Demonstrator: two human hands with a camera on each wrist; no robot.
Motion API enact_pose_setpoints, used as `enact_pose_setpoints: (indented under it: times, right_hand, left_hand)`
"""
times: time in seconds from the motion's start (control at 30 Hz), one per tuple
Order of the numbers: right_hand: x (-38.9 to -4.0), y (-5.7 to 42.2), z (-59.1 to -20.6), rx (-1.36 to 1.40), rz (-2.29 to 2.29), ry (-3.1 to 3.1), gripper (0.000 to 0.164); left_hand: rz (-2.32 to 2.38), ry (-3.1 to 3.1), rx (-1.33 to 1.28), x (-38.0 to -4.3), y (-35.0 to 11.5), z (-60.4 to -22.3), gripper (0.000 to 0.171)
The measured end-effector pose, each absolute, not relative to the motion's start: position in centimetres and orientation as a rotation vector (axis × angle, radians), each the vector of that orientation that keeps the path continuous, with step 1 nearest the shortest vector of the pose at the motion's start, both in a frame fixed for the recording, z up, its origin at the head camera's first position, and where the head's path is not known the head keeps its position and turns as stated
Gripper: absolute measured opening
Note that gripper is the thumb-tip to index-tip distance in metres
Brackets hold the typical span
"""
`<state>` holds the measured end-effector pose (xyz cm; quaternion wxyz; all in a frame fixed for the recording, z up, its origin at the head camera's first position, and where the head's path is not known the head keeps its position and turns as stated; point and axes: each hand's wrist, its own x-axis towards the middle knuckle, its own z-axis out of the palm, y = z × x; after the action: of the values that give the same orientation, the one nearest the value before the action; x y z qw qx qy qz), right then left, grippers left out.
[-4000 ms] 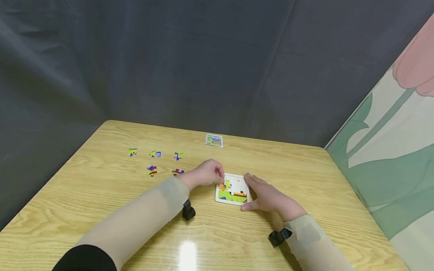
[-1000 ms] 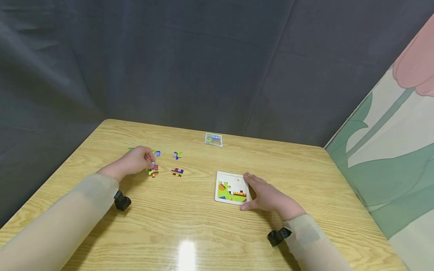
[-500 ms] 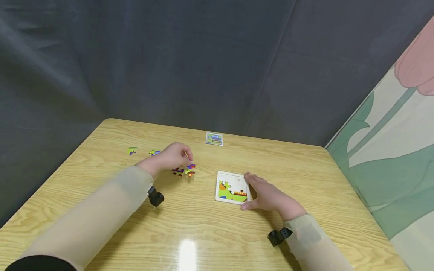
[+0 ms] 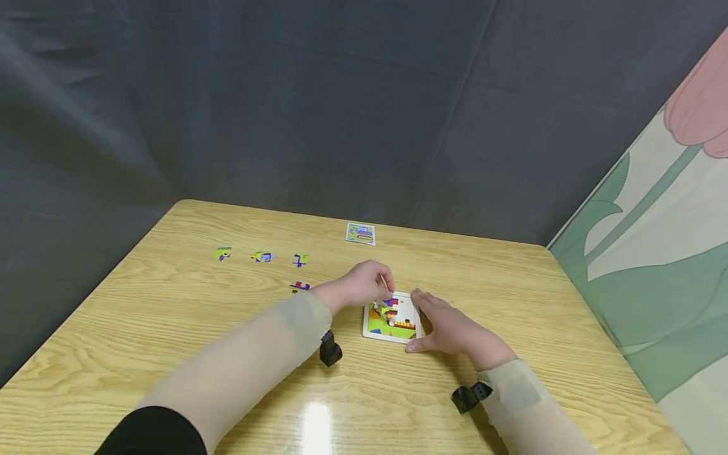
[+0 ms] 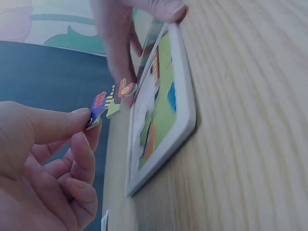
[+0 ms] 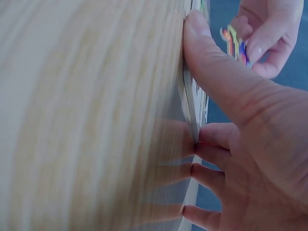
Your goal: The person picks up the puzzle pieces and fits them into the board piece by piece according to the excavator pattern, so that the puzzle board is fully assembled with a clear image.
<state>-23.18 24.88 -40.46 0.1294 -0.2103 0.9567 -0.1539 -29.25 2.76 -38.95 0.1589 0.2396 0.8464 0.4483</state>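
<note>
My left hand (image 4: 364, 284) pinches a jigsaw piece (image 5: 108, 103), blue and red with yellow-black stripes, between thumb and fingers. In the left wrist view the piece hangs over the puzzle tray (image 5: 187, 115). The tray has a white rim (image 4: 389, 340), with green and orange pieces lying along its front and left parts; bare white shows at the right and back. My right hand (image 4: 449, 325) holds the tray at its right side, thumb at the front corner and fingers at the back corner. From the right wrist view, the thumb (image 6: 207, 53) lies along the tray's edge.
Several loose pieces lie to the left: a green one (image 4: 223, 254), a yellow and light blue one (image 4: 263, 257), a green and blue one (image 4: 300, 260) and a dark striped one (image 4: 299, 287). A small picture card (image 4: 361, 234) lies near the table's back edge.
My left hand has taken the striped piece from the loose pieces and carried it right, over the tray. The right hand has stayed at the tray.
</note>
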Motion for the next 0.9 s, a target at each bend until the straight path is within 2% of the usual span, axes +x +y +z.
enact_pose_setpoints:
  times: [0.33, 0.9]
  right_hand:
    - [-23.2, 25.0, -40.5, -0.633, -0.462, 2.783, 0.111]
    - [-23.3, 24.9, -40.5, -0.600, -0.453, 2.774, 0.111]
  left_hand:
    - [1.215, 2.425, 0.670, -29.1, 4.4, -39.7, 0.008]
    - [1.133, 2.442, 0.685, -29.1, 4.3, -40.4, 0.012]
